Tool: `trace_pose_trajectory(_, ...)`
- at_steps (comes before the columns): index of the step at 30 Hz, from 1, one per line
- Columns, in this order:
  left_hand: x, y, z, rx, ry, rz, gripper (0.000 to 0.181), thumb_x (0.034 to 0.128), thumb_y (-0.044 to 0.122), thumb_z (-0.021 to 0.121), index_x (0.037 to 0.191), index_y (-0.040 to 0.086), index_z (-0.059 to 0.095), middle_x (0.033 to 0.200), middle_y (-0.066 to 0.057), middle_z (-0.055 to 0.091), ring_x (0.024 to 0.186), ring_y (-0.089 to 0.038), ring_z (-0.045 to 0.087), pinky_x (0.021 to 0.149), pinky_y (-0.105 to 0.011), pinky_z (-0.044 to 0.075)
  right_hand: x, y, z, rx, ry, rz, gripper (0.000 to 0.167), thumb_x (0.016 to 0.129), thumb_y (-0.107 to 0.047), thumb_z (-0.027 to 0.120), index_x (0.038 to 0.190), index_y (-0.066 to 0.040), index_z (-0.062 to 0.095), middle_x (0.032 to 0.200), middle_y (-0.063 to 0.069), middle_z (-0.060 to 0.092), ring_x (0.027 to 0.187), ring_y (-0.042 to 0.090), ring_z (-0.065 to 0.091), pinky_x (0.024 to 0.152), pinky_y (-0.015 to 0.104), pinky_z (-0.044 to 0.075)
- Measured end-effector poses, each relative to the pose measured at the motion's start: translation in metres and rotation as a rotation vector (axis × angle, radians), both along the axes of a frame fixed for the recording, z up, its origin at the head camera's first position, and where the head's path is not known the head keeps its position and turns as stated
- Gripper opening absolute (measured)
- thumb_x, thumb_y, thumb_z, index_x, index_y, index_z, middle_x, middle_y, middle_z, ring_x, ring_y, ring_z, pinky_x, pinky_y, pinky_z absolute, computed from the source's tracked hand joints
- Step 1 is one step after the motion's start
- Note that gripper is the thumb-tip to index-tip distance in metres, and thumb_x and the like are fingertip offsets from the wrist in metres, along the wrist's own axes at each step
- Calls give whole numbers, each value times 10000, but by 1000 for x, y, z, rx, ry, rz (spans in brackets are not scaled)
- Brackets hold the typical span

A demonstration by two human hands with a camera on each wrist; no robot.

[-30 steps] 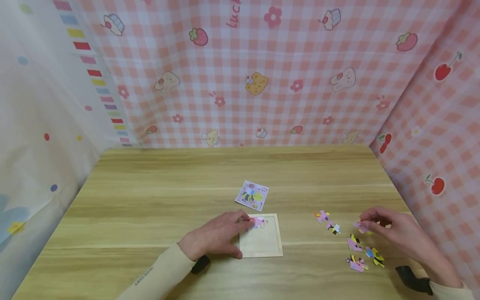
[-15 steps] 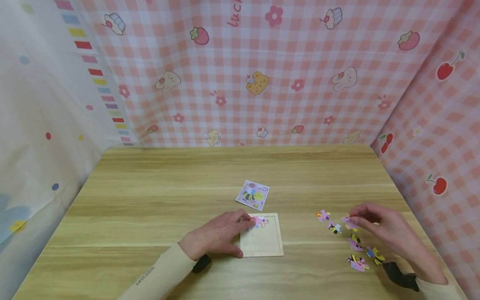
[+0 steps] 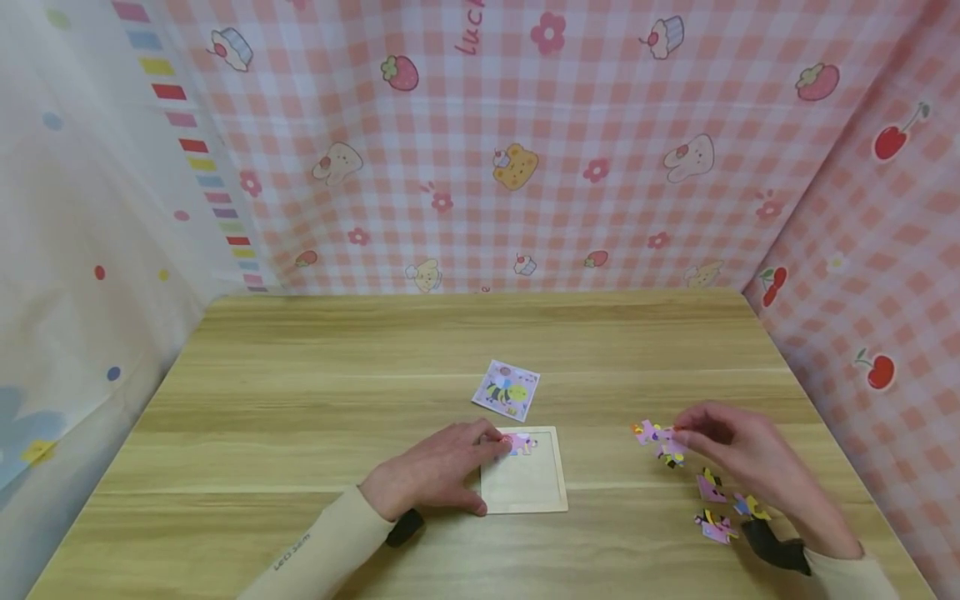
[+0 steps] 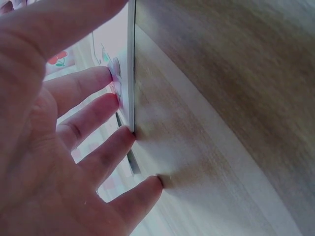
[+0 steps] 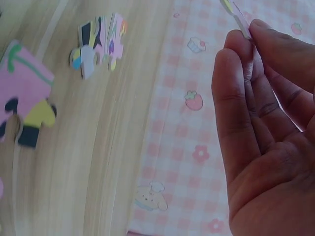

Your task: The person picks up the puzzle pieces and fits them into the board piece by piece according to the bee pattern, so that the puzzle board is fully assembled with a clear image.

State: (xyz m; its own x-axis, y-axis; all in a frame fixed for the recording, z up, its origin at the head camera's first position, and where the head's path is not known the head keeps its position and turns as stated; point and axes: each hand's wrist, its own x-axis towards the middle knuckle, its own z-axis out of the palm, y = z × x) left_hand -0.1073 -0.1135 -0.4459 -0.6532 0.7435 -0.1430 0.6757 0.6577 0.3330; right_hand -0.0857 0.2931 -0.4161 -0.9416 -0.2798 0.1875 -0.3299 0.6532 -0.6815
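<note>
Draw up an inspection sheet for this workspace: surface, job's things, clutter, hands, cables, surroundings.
Surface: wood-grain table.
Job's things: square puzzle tray with at least one placed piece along its far side; bee picture card beyond it; loose pieces on the table to the right, one partly hidden by the right forearm.
Clutter: nothing seen.
Hands: left hand spread along the tray's left side; right hand pinches a puzzle piece near the loose ones.
Cables: nothing seen.
Surroundings: pink checked cloth behind and to the right; white dotted cloth to the left.
</note>
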Motion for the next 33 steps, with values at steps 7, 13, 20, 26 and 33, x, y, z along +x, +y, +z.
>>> trace_pose_trajectory(7, -1, 1, 0, -1, -14, 4, 870, 811, 355, 894, 1550, 128, 496, 1395, -9, 523, 1234, -179, 519, 1104, -314, 431, -3, -11, -1, 3, 23, 26, 112, 912, -88, 792, 990, -151, 742, 817, -101, 696, 653, 110, 607, 546, 224, 505)
trace_pose_trajectory(13, -1, 0, -2, -6, -12, 2, 883, 808, 367, 892, 1556, 130, 488, 1396, -7, 518, 1232, -172, 516, 1102, -313, 431, -5, -20, -1, -30, 5, 67, 111, 926, -109, 782, 1007, -179, 754, 856, -121, 716, 656, 96, 608, 542, 221, 496)
trace_pose_trajectory(20, 0, 0, -1, 7, -19, 6, 879, 807, 354, 897, 1552, 123, 492, 1390, -13, 521, 1215, -178, 521, 1086, -312, 442, -8, -29, -2, -34, 15, 115, 126, 924, -82, 777, 998, -180, 752, 864, -128, 720, 674, 61, 612, 551, 229, 513)
trace_pose_trajectory(26, 1, -1, 0, 9, -13, 4, 876, 804, 351, 899, 1547, 117, 498, 1385, -15, 524, 1214, -180, 525, 1086, -310, 441, -12, -37, -4, -43, 53, 145, 149, 903, -32, 783, 982, -155, 752, 852, -122, 724, 645, 75, 622, 532, 226, 519)
trace_pose_trajectory(33, 1, 0, 1, 0, -3, 1, 872, 812, 363, 890, 1550, 121, 494, 1409, -18, 527, 1244, -186, 523, 1104, -321, 434, -15, -47, -7, -51, 57, 135, 140, 909, -55, 785, 973, -176, 752, 804, -96, 708, 593, 39, 557, 460, 235, 479)
